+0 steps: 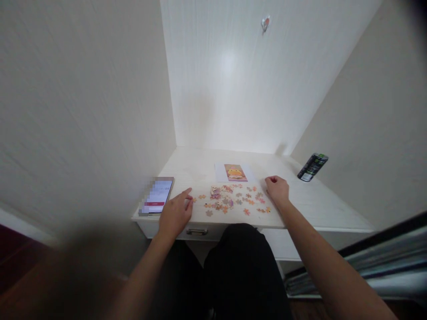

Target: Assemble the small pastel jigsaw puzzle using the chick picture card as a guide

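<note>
Jigsaw pieces (233,200) scattered loose over the front of the white desk (316,204), some clumped near the middle, others single, a few close to the front edge. Left hand (175,213) flat at the left end of the scatter, fingers apart and stretched toward 1 small stray piece, clamped on nothing visible. Right hand (277,190) at the right end, fingers curled loosely inward; impossible to tell whether closed on a piece or empty. Reference card (235,172) just behind the pieces, face up. Phone (156,196) just left of the left hand, screen lit, near the desk's front corner. Dark can (312,167) well apart to the right, by the wall. Drawer handle (196,231) under the front edge, above the lap.

Likely trouble, judged from this layout:

- Wrist or forearm dragged across the front edge, sweeping light pieces off onto the lap or floor, then hard to spot against dark cloth.
- Heel of the left hand nudging the phone toward the corner and over.
- Both hands drawn inward together, scattering the middle clump; too small to tell whether any pieces there already joined.
- Thin pieces pinched flat off a smooth top, slipping or flicking away sideways.
- Pieces turned face down in the shuffle, a few greyish ones perhaps already so.
</note>
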The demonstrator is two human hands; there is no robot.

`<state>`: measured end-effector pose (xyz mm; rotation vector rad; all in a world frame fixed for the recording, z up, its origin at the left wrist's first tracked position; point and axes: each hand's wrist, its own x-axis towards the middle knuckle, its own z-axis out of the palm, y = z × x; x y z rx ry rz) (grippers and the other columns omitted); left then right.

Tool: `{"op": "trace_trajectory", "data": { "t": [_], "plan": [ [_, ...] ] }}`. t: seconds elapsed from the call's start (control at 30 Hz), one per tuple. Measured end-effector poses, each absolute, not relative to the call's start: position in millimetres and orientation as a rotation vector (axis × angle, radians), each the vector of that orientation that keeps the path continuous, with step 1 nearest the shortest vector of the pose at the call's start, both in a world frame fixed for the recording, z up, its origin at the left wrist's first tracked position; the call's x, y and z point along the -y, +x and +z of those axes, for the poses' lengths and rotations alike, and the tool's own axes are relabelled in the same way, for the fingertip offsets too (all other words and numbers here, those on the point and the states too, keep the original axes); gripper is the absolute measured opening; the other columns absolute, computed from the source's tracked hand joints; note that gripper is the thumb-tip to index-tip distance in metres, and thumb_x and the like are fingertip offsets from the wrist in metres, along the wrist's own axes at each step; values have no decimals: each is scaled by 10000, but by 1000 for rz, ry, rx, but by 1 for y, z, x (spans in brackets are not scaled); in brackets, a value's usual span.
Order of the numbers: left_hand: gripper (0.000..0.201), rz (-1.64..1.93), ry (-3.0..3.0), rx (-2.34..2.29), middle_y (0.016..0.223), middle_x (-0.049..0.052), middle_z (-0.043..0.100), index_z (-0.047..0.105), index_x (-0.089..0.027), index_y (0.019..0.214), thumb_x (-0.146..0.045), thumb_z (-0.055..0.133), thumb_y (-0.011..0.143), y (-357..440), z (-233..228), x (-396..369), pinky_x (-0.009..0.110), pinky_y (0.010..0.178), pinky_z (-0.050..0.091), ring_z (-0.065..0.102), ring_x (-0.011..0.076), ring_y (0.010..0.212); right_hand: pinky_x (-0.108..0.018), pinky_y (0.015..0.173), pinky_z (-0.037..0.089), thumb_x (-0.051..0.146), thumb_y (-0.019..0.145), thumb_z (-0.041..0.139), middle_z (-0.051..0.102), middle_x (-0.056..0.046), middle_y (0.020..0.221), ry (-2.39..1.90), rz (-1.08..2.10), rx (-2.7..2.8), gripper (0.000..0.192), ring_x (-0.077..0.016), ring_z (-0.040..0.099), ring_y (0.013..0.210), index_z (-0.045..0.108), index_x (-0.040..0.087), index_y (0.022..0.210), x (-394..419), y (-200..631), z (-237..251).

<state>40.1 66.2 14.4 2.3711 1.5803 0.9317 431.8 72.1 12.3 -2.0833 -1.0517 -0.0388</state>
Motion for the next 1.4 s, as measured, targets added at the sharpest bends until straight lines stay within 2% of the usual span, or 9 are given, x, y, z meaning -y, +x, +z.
{"op": "trace_trajectory", "data": {
  "t": [0.23,0.43,0.6,0.9,1.07,1.2,1.3,1.4],
  "plan": [
    [436,908,2343,-1582,1064,-10,746,520,-208,1344,-277,546,914,39,14,-66,318,776,526,683,168,716,-312,587,454,365,773,511,670,-67,598,-2002,9,1055,342,-206,601,557,746,129,855,-79,431,13],
    [433,904,2314,-1541,1059,-25,745,521,-239,1343,-312,545,917,39,13,-67,291,684,513,641,142,628,-340,752,454,360,771,524,723,-103,815,-1961,-64,1096,303,-232,630,761,731,162,869,-98,423,15],
    [440,892,2311,-1522,1050,-28,751,526,-246,1341,-359,555,917,40,15,-67,280,631,500,581,123,533,-344,725,432,331,789,505,714,-114,789,-2048,-212,1100,273,-235,611,727,716,164,831,-94,427,15],
    [442,869,2297,-1540,1044,-61,752,526,-292,1345,-388,567,915,41,17,-66,275,615,489,574,113,532,-335,718,429,319,791,522,705,-83,759,-1968,-244,1189,238,-216,607,712,708,171,805,-99,422,12],
    [438,862,2288,-1562,1050,-50,748,537,-285,1337,-416,558,919,41,17,-68,282,614,486,562,119,523,-310,707,457,360,813,553,705,-59,774,-1734,6,1309,258,-184,608,693,720,167,855,-100,414,15],
    [419,855,2307,-1587,1038,-35,751,563,-271,1310,-411,556,916,42,17,-68,280,597,486,549,126,514,-300,746,475,339,828,598,737,-66,949,-1556,331,1807,237,-171,626,770,743,189,941,-106,394,34],
    [430,862,2310,-1616,1024,-21,752,571,-255,1301,-433,560,909,44,18,-68,273,582,491,536,122,508,-300,768,469,295,803,655,737,-55,984,-1465,469,2187,197,-177,632,822,753,220,956,-115,378,50],
    [436,886,2301,-1659,1009,-9,751,580,-252,1287,-449,569,899,44,16,-68,265,559,489,529,116,502,-288,715,449,262,785,673,732,-56,908,-1432,516,2369,149,-173,619,780,757,210,897,-123,369,52]
  ]
}}
